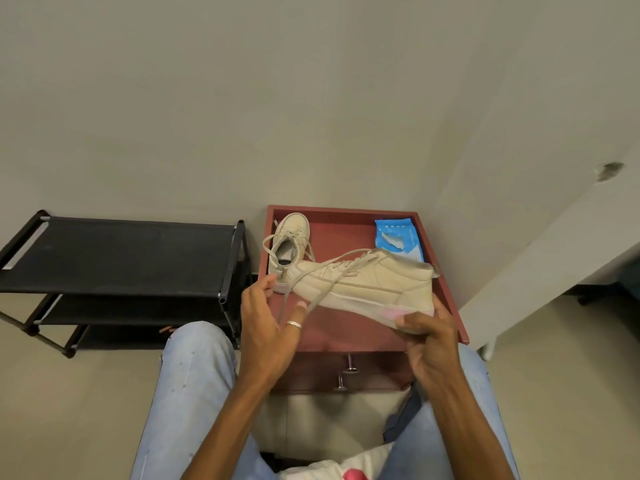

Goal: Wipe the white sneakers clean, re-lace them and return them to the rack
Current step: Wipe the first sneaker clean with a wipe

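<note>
Jeans [194, 393] and the edge of a white and red cushion [339, 469] fill the bottom of the view; the person is seated with both arms reaching forward.

The left hand [266, 323] has its fingers curled around a loose lace [283, 306], which trails from the eyelets across the ringed finger. The right hand [429, 334] is clamped on the heel end of the held sneaker [367, 285], fingers under the sole and thumb on the pink heel patch. That shoe hangs on its side above the red-brown cabinet top [346, 230], toe toward the left hand.

Beyond it, the second sneaker [291, 237] stands upright at the cabinet's back left corner, its laces slack and looping out. A blue pack of wipes [398, 237] lies at the back right, apparently opened. A black rack [117, 254] stands just beside the cabinet on the left.

As for progress, the held shoe looks threaded through most of its eyelets but is not tied, so lacing seems to be the step in hand. Whether the wiping is finished cannot be told; both uppers look off-white rather than bright. The second sneaker probably needs its laces tightened too. Neither shoe is on the rack yet, so the return is wholly left to do.
</note>
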Available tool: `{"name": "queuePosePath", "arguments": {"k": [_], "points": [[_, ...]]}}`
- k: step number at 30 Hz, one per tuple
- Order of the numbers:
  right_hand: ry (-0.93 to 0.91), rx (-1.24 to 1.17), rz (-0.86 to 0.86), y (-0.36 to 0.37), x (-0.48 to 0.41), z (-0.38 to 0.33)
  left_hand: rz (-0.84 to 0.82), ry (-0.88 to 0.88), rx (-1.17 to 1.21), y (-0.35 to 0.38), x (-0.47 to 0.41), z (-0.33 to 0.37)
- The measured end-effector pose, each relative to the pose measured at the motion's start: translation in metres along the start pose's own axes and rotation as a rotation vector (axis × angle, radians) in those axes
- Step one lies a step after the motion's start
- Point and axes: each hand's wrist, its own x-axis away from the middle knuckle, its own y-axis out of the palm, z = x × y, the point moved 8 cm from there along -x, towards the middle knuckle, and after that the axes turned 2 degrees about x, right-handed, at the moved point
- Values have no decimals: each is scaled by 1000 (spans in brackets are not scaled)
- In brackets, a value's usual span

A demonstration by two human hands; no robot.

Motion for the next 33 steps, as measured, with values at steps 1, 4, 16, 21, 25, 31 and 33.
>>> {"name": "queuePosePath", "arguments": {"k": [1,4,16,21,25,31,33], "points": [[16,-50,-14,0,-3,-1,-47,8,-29,4,-1,-1],[51,-167,-41,0,-8,-1,-196,-44,-31,22,4,-5],[74,-106,-44,-8,-8,2,-601,-341,168,66,23,-21],[93,-38,-43,-13,-6,1,-450,-279,598,23,0,7],[146,5,-107,-7,0,6,-272,-233,749,-4,-27,3],[209,-8,-221,7,7,10,-206,-409,561,-1,-33,-32],[210,-13,-220,5,7,10,-206,-499,477,3,-27,-39]]}}
